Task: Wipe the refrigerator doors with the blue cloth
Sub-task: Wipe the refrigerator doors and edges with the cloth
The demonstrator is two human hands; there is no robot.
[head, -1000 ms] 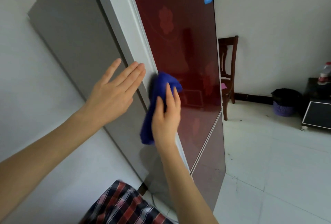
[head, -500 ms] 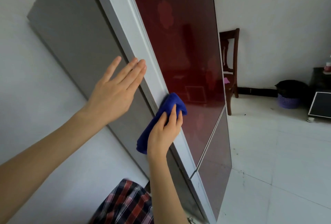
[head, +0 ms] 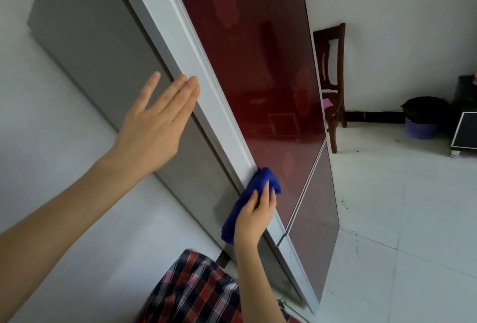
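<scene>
The refrigerator fills the middle of the view, with a glossy dark red upper door, a white side edge and a grey side panel. A smaller red lower door sits below a thin seam. My right hand presses the folded blue cloth against the white edge low on the upper door, just above the seam. My left hand rests flat and open on the grey side panel, fingertips touching the white edge.
A dark wooden chair stands behind the refrigerator by the far wall. A black bin over a purple basket and a low dark cabinet sit at the far right. White tiled floor spreads to the right. White wall lies left.
My right hand has slid the blue cloth down the white door edge, from mid-door height to just above the seam. The left hand stays flat on the side panel.
</scene>
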